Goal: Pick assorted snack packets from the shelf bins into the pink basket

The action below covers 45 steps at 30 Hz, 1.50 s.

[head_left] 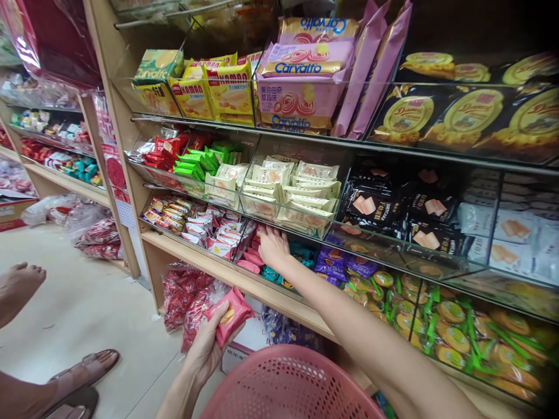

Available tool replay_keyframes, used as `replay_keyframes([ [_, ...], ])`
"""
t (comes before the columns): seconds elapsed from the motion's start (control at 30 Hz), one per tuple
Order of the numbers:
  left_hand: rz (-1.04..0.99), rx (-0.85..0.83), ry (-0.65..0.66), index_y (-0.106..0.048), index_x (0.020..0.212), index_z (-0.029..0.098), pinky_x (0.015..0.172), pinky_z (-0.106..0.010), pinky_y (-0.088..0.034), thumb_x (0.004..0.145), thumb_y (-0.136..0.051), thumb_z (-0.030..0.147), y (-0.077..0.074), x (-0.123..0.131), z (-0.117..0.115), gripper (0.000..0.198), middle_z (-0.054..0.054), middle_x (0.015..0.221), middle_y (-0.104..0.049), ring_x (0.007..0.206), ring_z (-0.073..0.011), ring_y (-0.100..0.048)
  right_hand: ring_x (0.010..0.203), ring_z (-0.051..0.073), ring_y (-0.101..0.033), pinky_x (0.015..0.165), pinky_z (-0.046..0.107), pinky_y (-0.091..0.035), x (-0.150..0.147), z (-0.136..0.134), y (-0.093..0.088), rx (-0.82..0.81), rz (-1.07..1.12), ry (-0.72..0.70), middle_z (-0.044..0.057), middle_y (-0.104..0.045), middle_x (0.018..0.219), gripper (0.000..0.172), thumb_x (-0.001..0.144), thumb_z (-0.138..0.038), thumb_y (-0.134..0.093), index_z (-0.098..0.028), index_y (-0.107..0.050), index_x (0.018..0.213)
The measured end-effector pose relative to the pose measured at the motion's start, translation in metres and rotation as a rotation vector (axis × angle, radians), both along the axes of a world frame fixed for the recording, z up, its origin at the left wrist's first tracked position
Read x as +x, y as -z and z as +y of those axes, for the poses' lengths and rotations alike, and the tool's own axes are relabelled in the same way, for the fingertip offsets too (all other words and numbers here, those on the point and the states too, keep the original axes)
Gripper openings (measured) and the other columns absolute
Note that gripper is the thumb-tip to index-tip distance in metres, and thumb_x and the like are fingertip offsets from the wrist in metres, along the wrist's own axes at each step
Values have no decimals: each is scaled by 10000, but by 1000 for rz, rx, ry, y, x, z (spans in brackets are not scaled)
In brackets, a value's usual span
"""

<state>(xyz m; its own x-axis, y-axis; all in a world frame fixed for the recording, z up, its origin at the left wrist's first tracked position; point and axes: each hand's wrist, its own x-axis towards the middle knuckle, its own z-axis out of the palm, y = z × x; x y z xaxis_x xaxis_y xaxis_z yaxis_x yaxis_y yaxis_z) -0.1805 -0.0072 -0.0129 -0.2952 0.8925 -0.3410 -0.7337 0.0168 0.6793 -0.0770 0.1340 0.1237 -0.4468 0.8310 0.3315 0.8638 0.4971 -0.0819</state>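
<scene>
My left hand [208, 348] is closed around a small pink snack packet [232, 314], held low in front of the shelving above a pink plastic basket [288, 384]. My right hand [273, 247] reaches into a clear shelf bin of pink snack packets [253, 256], its fingers lying on the packets with the tips hidden among them. Teal packets [301, 253] lie just right of that hand, and red-and-white packets [218, 233] just left of it.
Wooden shelves with clear dividers hold yellow wafer packs [218, 87], pink Carvalfo packs [301, 81], cream packets [288, 189], black packets [393, 209] and green-yellow sweets [458, 326]. Red bags [183, 291] lie on the floor. Another person's sandalled foot [82, 372] is at lower left.
</scene>
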Motion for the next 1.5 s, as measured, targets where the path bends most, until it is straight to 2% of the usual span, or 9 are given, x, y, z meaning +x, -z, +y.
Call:
replay_keyframes([
  [0.23, 11, -10, -2, -538, 1193, 103, 761, -334, -596, 829, -604, 119, 2, -3, 0, 371, -139, 955, -723, 809, -228, -710, 1326, 317, -310, 1060, 520, -201, -13, 26, 11, -12, -6, 65, 164, -396, 1421, 604, 794, -143, -477, -184, -321, 1377],
  [0.37, 28, -3, -4, -524, 1207, 87, 753, -337, -598, 847, -570, 107, -1, -1, -1, 363, -143, 931, -727, 795, -225, -711, 1281, 277, -390, 1064, 487, -199, -16, 25, 6, 40, -5, 59, 160, -518, 1313, 581, 827, -101, -397, -194, -304, 1393],
  [0.63, 30, -19, 12, -529, 1198, 90, 744, -324, -600, 833, -598, 121, 3, -6, 1, 373, -139, 948, -722, 794, -223, -711, 1118, 266, -534, 985, 431, -306, -11, 31, 8, 74, -18, 76, 159, -645, 1112, 412, 874, -86, -285, -146, -554, 1179],
  [0.83, 38, -13, 4, -554, 1136, 95, 760, -363, -599, 832, -596, 128, 3, -5, -1, 309, -116, 922, -724, 814, -221, -704, 1110, 272, -490, 938, 422, -331, -1, 0, 4, 145, -55, 13, 174, -585, 1158, 347, 883, -73, -288, -107, -565, 1089],
  [1.03, 48, -19, 41, -583, 1056, 119, 734, -396, -604, 824, -612, 164, -1, -1, -2, 238, -98, 930, -720, 787, -217, -700, 996, 246, -489, 820, 372, -385, 37, -68, -11, 208, -92, -192, 120, -563, 1058, 235, 886, -99, -354, -157, -552, 998],
  [1.13, 77, -30, 70, -582, 1076, 141, 702, -401, -607, 830, -612, 200, -12, 0, -12, 254, -94, 959, -717, 791, -220, -699, 921, 211, -526, 799, 347, -405, 67, -101, -15, -43, 106, -389, 73, -567, 996, 122, 849, -176, -500, -171, -553, 959],
  [1.3, 95, 7, 252, -567, 1155, 142, 740, -375, -592, 834, -617, 298, -34, 19, -37, 360, -125, 1053, -697, 873, -235, -691, 802, 155, -578, 730, 302, -452, 110, -134, -14, -826, 609, -484, 13, -632, 900, 246, 747, -277, -658, -164, -577, 950],
  [1.37, 69, 42, 344, -565, 1171, 126, 784, -362, -578, 838, -609, 337, -40, 34, -44, 397, -142, 1076, -687, 905, -240, -684, 794, 149, -583, 733, 304, -464, 123, -141, -15, -932, 701, -472, 13, -643, 906, 269, 733, -293, -674, -161, -586, 951],
  [1.5, 71, 98, 422, -584, 1151, 113, 801, -316, -569, 845, -605, 300, -51, 72, -56, 359, -143, 1105, -675, 918, -220, -677, 794, 145, -590, 751, 316, -481, 147, -155, -17, -925, 753, -450, 27, -655, 928, 298, 720, -293, -689, -159, -598, 970],
])
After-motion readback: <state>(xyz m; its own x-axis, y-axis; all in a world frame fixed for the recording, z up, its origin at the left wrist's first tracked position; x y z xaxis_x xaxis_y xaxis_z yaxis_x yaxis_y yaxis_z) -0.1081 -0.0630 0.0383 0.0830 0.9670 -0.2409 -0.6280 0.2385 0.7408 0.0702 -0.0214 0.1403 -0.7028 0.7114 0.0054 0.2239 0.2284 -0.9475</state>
